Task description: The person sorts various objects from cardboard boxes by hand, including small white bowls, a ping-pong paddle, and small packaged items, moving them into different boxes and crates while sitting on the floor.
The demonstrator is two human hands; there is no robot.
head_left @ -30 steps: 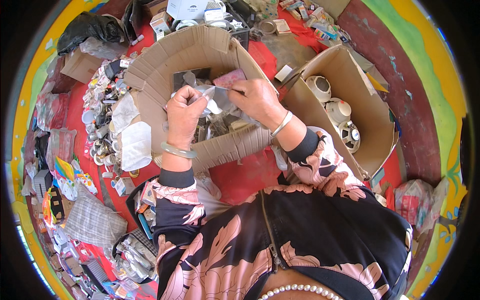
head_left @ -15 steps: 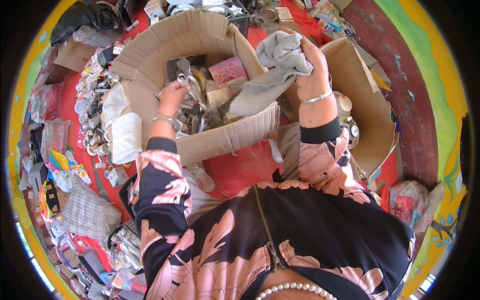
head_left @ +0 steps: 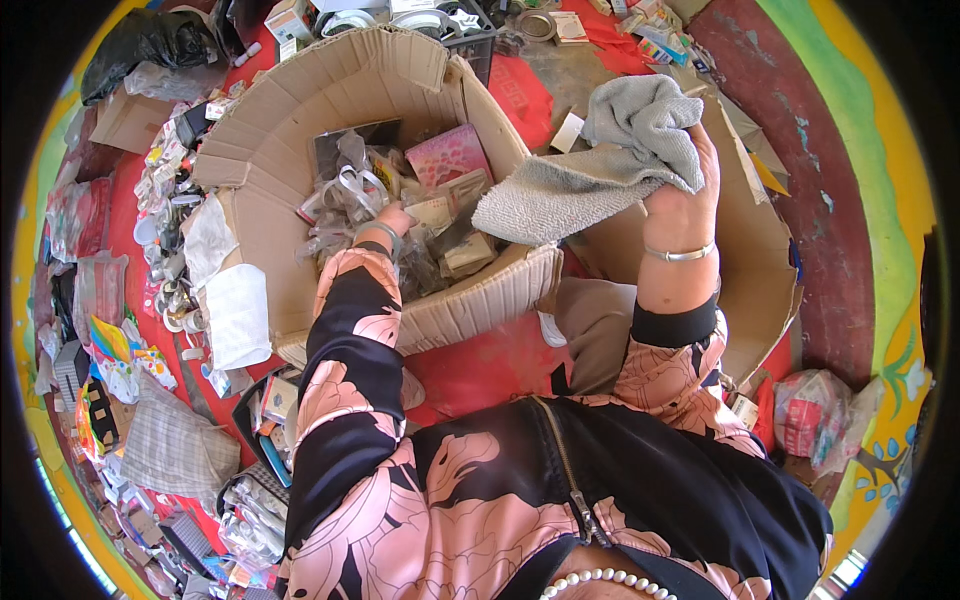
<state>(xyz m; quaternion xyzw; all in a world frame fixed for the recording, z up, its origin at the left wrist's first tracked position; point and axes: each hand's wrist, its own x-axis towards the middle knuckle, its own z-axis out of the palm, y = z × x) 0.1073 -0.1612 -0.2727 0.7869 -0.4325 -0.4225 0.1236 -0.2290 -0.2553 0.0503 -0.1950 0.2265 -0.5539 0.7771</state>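
My right hand [head_left: 692, 196] is raised over the gap between two cardboard boxes, gripping a grey cloth [head_left: 615, 150] like a small towel. The cloth is bunched at the top, and its loose end trails left over the rim of the left box [head_left: 470, 312]. Down inside that box, my left hand [head_left: 393, 219] has its fingers curled among the goods, and what they grip is too small to make out. Close by are clear plastic bags [head_left: 345, 190], a pink patterned packet [head_left: 449, 155] and small packaged items [head_left: 466, 254].
The right cardboard box [head_left: 745, 250] stands beside the left one, partly hidden by my right arm. Many small goods [head_left: 170, 240] lie along the left on red sheeting. A black plastic bag [head_left: 150, 55] is far left; a dark crate [head_left: 480, 50] stands beyond the boxes.
My right hand has moved right and slightly down with the grey cloth, which hangs more spread out. My left hand has gone deeper into the left box, rightward and down.
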